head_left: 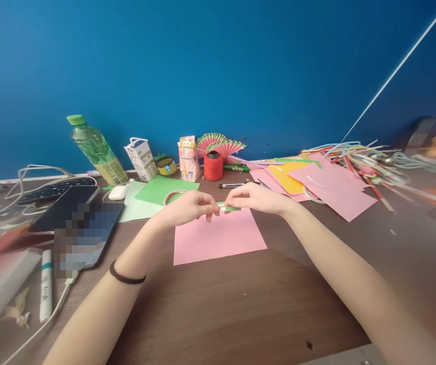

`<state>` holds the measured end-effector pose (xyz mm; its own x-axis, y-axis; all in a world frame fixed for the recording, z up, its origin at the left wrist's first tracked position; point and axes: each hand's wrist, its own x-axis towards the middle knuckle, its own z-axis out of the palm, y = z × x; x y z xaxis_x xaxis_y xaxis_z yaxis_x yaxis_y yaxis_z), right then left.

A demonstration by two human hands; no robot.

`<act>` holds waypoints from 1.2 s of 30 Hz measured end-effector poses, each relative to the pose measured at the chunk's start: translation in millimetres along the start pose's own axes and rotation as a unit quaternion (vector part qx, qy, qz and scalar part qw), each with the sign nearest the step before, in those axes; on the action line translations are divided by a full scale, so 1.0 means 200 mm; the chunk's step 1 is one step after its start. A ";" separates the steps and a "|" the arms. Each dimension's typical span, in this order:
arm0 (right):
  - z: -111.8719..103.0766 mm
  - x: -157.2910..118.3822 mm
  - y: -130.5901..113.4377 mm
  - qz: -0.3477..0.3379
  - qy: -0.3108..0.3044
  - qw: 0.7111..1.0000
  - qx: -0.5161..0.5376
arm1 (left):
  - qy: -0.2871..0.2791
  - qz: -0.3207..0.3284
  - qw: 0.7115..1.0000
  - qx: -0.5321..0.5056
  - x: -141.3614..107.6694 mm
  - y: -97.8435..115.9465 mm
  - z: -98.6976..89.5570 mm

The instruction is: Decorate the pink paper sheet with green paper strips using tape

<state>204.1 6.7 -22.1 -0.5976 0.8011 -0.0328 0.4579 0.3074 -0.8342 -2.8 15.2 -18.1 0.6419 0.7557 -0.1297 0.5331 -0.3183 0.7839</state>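
Between my two hands is a small folded strip of green paper (232,208) with a white patch at its left end. The fingertips of my left hand (191,207) pinch that left end. My right hand (258,197) grips the strip from the right, its fingers bent over the top. Just below them a pink paper sheet (218,238) lies flat on the dark wooden table (233,314). What the white patch is made of cannot be made out.
Behind my hands stand a red thread spool (213,166), a pink-and-green paper fan (227,148), a milk carton (142,158) and a green-capped bottle (98,152). Pink sheets (332,185) and loose strips lie right. A tablet (100,238), a phone (64,208) and a marker (46,286) lie left.
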 end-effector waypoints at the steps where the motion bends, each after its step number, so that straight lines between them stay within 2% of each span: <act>1: 0.01 0.00 0.00 -0.001 0.009 1.000 -0.007 | 0.000 0.000 1.000 0.004 0.00 0.00 0.00; 6: 0.02 0.01 0.00 -0.022 -0.026 0.999 0.003 | -0.016 -0.002 1.000 0.021 0.00 0.00 0.00; 11: -0.03 -0.02 0.00 0.001 0.029 1.000 -0.012 | 0.001 -0.003 1.000 0.003 -0.02 -0.01 -0.06; 15: -0.06 -0.03 0.00 0.020 0.036 0.999 -0.012 | -0.010 0.001 1.000 -0.027 -0.05 0.00 -0.10; 20: -0.05 -0.03 0.00 0.027 0.073 0.994 -0.073 | -0.040 -0.014 0.998 -0.037 -0.05 0.01 -0.10; 24: -0.03 -0.01 0.03 0.013 0.136 0.982 -0.131 | -0.029 -0.035 0.998 -0.042 -0.04 -0.01 -0.10; 28: -0.02 0.02 0.05 -0.084 0.256 0.949 -0.161 | 0.026 -0.069 0.994 -0.075 -0.02 -0.02 -0.08; 31: 0.00 0.03 0.05 -0.142 0.305 0.926 -0.174 | 0.068 -0.083 0.989 -0.103 0.00 -0.02 -0.05; 33: 0.03 0.04 0.04 -0.170 0.328 0.907 -0.200 | 0.073 -0.084 0.987 -0.112 0.01 -0.03 -0.03; 36: 0.07 0.03 0.01 -0.193 0.380 0.862 -0.274 | 0.055 -0.076 0.988 -0.124 0.02 -0.05 0.00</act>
<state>191.4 5.4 -31.1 -0.2667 0.6266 0.7323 0.6883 0.6557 -0.3103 -5.4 22.6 -26.0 0.4943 0.8456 -0.2017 0.4580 -0.0560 0.8872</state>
